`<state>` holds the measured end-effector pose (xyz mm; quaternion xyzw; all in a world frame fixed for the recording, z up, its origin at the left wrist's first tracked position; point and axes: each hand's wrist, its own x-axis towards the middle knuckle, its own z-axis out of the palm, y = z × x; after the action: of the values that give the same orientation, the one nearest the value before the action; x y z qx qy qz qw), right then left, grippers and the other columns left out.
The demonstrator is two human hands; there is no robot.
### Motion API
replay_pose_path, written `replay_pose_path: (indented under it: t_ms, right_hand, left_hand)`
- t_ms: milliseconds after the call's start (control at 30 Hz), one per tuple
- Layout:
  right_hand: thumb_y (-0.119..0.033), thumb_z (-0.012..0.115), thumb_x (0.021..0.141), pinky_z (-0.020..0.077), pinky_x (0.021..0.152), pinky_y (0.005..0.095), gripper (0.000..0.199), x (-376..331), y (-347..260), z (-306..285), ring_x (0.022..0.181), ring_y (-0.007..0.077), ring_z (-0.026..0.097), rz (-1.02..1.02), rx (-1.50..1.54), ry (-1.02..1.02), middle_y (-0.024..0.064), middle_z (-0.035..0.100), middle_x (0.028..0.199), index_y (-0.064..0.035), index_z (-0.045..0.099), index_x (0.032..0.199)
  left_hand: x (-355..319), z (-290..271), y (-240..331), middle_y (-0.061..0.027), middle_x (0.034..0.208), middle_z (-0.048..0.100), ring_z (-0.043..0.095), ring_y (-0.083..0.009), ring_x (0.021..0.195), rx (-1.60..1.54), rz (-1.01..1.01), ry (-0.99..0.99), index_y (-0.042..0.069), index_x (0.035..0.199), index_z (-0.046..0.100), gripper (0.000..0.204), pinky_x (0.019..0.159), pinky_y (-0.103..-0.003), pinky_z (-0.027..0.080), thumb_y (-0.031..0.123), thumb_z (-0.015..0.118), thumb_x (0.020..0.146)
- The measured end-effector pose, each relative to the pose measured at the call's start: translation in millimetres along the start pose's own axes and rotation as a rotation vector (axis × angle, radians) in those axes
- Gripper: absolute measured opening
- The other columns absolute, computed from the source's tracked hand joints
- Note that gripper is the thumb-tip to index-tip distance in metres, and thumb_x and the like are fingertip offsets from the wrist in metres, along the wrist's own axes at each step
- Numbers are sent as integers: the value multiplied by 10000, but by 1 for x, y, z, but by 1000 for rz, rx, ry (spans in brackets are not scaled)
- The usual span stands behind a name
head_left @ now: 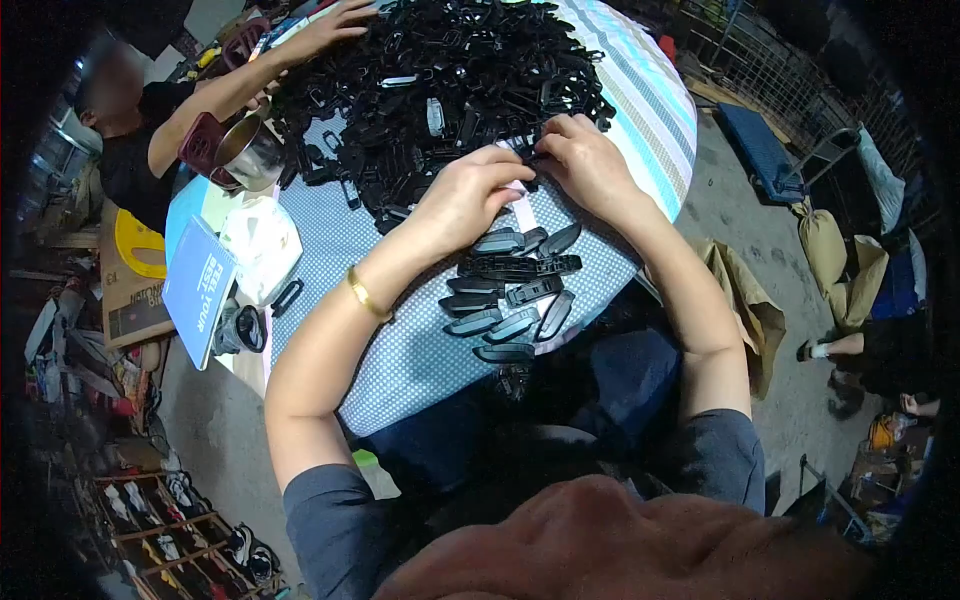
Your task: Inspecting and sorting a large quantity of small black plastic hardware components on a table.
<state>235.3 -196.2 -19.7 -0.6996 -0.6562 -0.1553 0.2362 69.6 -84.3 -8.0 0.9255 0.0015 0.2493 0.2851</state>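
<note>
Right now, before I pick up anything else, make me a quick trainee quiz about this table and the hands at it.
1. True or false: the left hand is on the arm wearing the gold bracelet.
2. Which is right beside the metal cup: A, a hammer; B, a white plastic bag; C, a candle?
3. Fill in the colour: the heap of small parts beyond the right hand is mostly ____.
Key: 1 true; 2 B; 3 black.

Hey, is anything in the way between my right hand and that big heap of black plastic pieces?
Nothing visible: your right hand is right at the near edge of the heap. The metal mug stands off left.
</note>
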Motion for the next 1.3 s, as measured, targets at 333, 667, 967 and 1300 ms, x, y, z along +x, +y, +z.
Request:
replay_pose_path:
  t_ms: [333,667,967,1300]
  right_hand:
    - [-65,647,699,472,687,354,155,-7,12,-6,807,268,561,-28,-54,-34,84,579,861,-44,622,850]
    - [-88,516,890,466,614,213,274,-9,-35,-10,693,75,568,128,928,61,45,615,859,-13,554,1151]
    - [-147,526,912,503,580,217,250,-11,-43,-3,688,115,623,506,1411,-96,60,619,843,21,550,1096]
    - [-116,536,902,498,536,205,169,-9,-49,-2,675,111,614,580,1354,-38,73,582,896,34,580,965]
  left_hand:
    - [18,20,-12,-98,1052,568,521,-258,970,474,242,-31,50,925,572,232,820,-379,445,122,647,718]
    - [-10,-12,-9,-88,862,561,574,-208,788,41,-16,55,39,1012,543,310,701,-303,464,49,674,731]
    - [-13,-12,2,-28,936,580,537,-63,798,-1025,-489,191,-11,1174,541,370,723,-191,452,4,604,809]
    - [-15,-10,4,-42,1018,581,554,-101,858,-708,-339,187,-8,1175,554,332,771,-229,461,19,562,845]
